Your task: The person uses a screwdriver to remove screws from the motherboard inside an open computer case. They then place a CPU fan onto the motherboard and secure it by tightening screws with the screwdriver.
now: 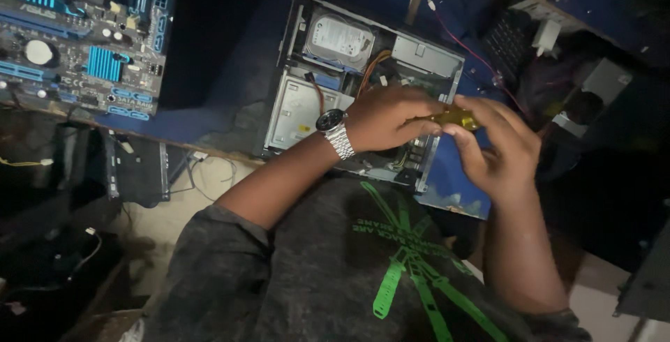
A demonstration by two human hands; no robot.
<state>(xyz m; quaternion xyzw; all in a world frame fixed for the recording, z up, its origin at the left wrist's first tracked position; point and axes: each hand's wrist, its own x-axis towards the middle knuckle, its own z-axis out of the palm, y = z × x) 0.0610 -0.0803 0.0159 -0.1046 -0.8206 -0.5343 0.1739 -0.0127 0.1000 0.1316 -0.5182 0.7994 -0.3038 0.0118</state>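
Both hands pinch a yellow tool handle over an open PC case.

L hand [387,117], w/ metal wristwatch [335,131], and R hand [497,148] grip yellow screwdriver handle [455,116] between them; its shaft is hidden by fingers. Just under: open desktop case [300,115], hard drive [340,38] at its far end, interior dim. Bare motherboard [84,35] well apart, cut off by the frame's top-left edge.

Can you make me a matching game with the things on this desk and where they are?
Things:
1. motherboard
2. hard drive
3. yellow tool
4. wristwatch

Places:
A. on the left wrist
B. held between both hands
C. lying at the far left of the desk
D. inside the open computer case, at its top

Pairs: 1-C, 2-D, 3-B, 4-A
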